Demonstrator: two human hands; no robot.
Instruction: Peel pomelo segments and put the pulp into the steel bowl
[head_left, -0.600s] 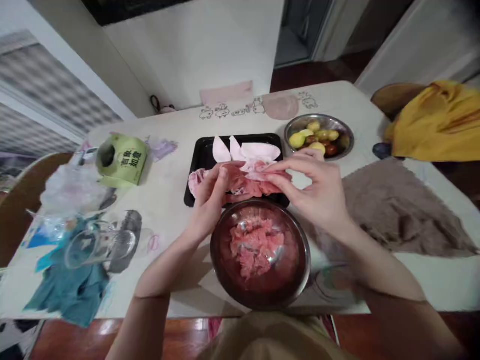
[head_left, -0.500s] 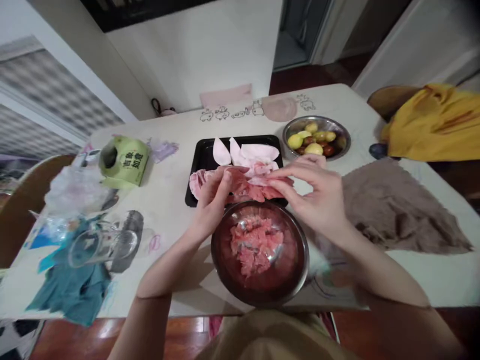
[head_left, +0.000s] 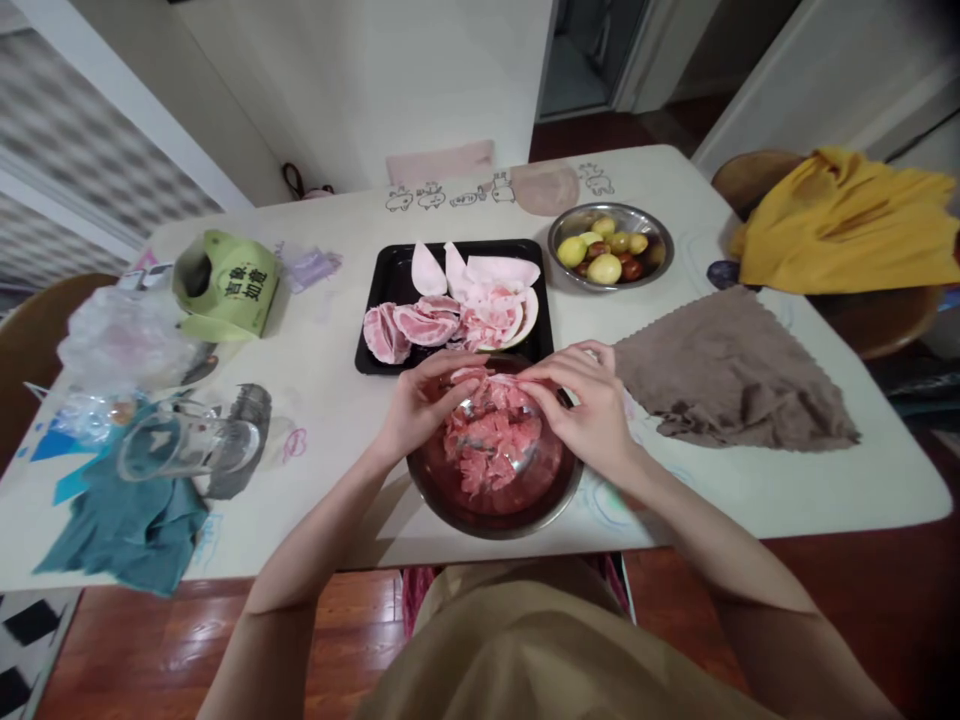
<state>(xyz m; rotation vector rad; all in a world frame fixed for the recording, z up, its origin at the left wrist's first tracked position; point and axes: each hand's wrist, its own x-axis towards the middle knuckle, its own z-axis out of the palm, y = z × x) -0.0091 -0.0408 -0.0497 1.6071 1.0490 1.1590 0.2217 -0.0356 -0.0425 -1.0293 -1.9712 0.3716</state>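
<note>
Both hands are over the near steel bowl (head_left: 551, 490), at its far rim. My left hand (head_left: 420, 405) pinches one end of a red pomelo segment (head_left: 504, 388), thumb toward me. My right hand (head_left: 592, 410) pinches its other end between thumb and fingers. Pale membrane shows along the segment's top edge. Peeled red pulp (head_left: 480, 455) lies inside the bowl. Just beyond, a black tray (head_left: 391, 272) carries unpeeled pomelo segments (head_left: 427, 322), membrane scraps (head_left: 491, 322) and thick pale peel pieces (head_left: 502, 272). My fingers partly hide the bowl's far rim.
At the back right stands a steel bowl of small fruits (head_left: 609, 245). A brown cloth (head_left: 742, 370) lies on the right. To the left are a green paper bag (head_left: 232, 285), crumpled plastic (head_left: 124, 335), a glass pitcher (head_left: 176, 440) on its side and a teal cloth (head_left: 127, 535).
Both hands have come nearer to me, from above the tray to over the near bowl, bringing the pomelo segment along. The tray's contents are now uncovered. The view has shifted slightly.
</note>
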